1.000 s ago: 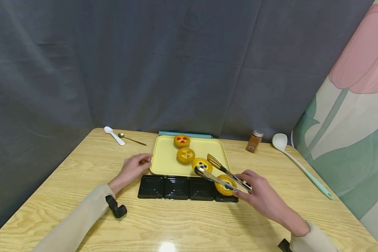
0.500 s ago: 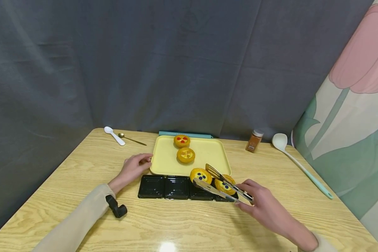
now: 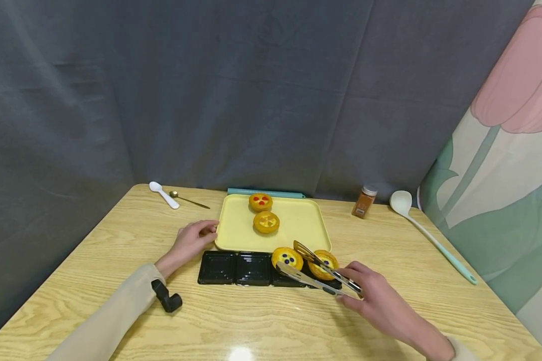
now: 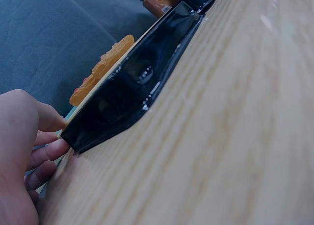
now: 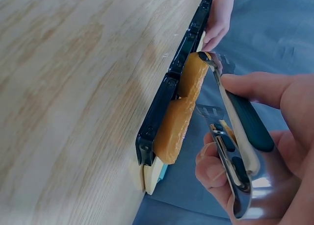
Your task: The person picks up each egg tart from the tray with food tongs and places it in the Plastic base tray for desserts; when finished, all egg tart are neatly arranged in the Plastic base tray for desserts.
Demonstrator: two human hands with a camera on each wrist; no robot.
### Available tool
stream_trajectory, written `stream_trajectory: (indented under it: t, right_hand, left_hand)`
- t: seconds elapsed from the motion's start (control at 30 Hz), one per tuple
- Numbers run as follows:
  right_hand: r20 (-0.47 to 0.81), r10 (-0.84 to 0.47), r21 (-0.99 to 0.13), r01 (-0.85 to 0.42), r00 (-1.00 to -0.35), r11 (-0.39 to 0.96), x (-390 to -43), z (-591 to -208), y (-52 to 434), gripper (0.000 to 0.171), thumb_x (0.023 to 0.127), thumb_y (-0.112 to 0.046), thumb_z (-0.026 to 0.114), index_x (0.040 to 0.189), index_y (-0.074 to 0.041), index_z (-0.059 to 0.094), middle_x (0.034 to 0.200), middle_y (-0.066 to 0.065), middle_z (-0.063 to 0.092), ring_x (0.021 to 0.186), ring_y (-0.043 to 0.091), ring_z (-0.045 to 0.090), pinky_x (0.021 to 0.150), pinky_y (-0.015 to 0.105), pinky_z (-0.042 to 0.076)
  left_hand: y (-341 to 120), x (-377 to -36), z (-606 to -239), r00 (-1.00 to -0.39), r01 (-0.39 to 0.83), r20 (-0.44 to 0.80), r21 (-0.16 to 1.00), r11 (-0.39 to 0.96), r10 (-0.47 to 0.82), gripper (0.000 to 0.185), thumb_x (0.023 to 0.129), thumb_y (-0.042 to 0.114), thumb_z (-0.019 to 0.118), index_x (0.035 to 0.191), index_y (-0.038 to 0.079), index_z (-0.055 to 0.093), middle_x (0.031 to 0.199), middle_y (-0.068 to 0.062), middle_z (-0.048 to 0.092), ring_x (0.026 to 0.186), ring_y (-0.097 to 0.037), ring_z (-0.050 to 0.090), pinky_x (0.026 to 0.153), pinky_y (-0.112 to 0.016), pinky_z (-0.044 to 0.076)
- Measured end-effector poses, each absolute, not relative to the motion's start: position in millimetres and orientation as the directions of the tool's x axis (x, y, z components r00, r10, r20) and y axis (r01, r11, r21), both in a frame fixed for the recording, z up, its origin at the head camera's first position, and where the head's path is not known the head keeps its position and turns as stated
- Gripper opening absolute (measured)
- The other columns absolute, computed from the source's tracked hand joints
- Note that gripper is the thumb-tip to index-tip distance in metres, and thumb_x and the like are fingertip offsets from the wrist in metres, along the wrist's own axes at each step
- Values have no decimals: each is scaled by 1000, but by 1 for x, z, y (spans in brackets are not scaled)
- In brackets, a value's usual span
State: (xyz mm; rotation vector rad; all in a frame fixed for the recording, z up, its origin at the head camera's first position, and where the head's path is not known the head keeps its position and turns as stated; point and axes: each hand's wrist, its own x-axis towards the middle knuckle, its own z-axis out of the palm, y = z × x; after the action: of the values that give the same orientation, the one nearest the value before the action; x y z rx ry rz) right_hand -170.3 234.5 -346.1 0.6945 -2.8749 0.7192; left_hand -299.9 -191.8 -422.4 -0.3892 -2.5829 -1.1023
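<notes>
Head view: right hand (image 3: 379, 296) grips metal tongs (image 3: 318, 273), fingers curled round the handles, tips pinching a blueberry tart (image 3: 287, 258) over the black mould tray (image 3: 253, 269), at its second slot from the right. Another blueberry tart (image 3: 323, 263) sits in the rightmost slot; two left slots bare. Left hand (image 3: 190, 241) rests on the table (image 3: 271, 321), fingers loosely bent, fingertips touching the yellow tray (image 3: 298, 223) at its near-left corner, also the black tray corner in the left wrist view. Yellow tray holds a red-dotted tart (image 3: 260, 201) near its far edge and a yellow tart (image 3: 266, 222) mid-tray. Spice jar (image 3: 364, 201) and ladle (image 3: 426, 235) toward the table's far-right edge, white spoon (image 3: 164, 194) far left. No readable writing.
</notes>
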Motion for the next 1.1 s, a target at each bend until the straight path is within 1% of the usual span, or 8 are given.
stream_trajectory:
  t: [0.27, 0.43, 0.5, 0.7, 0.8, 0.93, 1.03, 1.1]
  right_hand:
    - [188, -411, -419, -452, -892, 788, -170, -346, 235, 40, 86, -21, 80, 122, -6, 69, 110, -5, 61, 82, 11, 53, 67, 26, 45]
    - [212, -412, -417, -463, -886, 782, -167, -344, 236, 40, 86, -23, 80, 122, -8, 70, 111, -7, 61, 86, 11, 55, 70, 28, 47]
    - [223, -415, -417, -471, -882, 777, -166, -342, 236, 40, 87, -24, 80, 122, -8, 70, 111, -7, 61, 86, 11, 55, 70, 27, 47]
    - [258, -415, -422, -488, -872, 764, -169, -334, 232, 38, 87, -20, 80, 122, -7, 70, 108, -6, 61, 89, 11, 57, 73, 29, 49]
    - [275, -409, -418, -491, -870, 764, -171, -332, 228, 42, 86, -18, 80, 124, -5, 68, 107, -4, 61, 85, 10, 56, 71, 29, 48]
    - [294, -401, -409, -494, -867, 767, -177, -328, 222, 51, 85, -16, 81, 131, -2, 63, 105, -1, 60, 77, 11, 52, 67, 28, 45]
    - [303, -397, -400, -494, -866, 772, -184, -325, 218, 52, 85, -16, 80, 133, -4, 62, 103, 0, 59, 74, 11, 50, 66, 28, 44]
    - [307, -397, -400, -496, -865, 771, -188, -324, 217, 50, 86, -15, 80, 132, -4, 63, 102, 1, 59, 71, 12, 49, 64, 28, 43]
  left_hand:
    - [-192, -299, -423, -918, 361, 375, 655, 663, 129, 36, 93, 15, 69, 127, 3, 69, 101, -1, 71, 95, -22, 65, 94, -51, 40]
    - [-191, -300, -423, -917, 364, 377, 656, 662, 131, 36, 93, 16, 68, 127, 3, 69, 102, -1, 71, 95, -23, 65, 94, -52, 39]
    - [-191, -300, -423, -917, 363, 378, 658, 660, 127, 36, 93, 15, 69, 127, 4, 69, 102, -1, 71, 96, -23, 65, 95, -52, 39]
    - [-192, -300, -423, -920, 354, 373, 663, 659, 118, 37, 91, 14, 70, 127, 4, 69, 101, -2, 71, 97, -25, 66, 98, -53, 36]
    - [-193, -300, -424, -919, 357, 376, 661, 660, 120, 37, 92, 15, 70, 127, 4, 69, 101, -2, 72, 97, -25, 66, 99, -55, 35]
    - [-193, -300, -424, -918, 357, 378, 657, 664, 120, 37, 92, 15, 70, 127, 3, 69, 101, -2, 72, 97, -25, 66, 99, -56, 34]
    - [-193, -300, -424, -919, 353, 376, 657, 667, 117, 38, 91, 15, 70, 127, 4, 69, 101, -2, 72, 98, -25, 66, 100, -56, 32]
    - [-193, -300, -424, -919, 354, 376, 656, 666, 118, 37, 91, 15, 70, 127, 4, 69, 101, -2, 72, 98, -25, 66, 100, -57, 32]
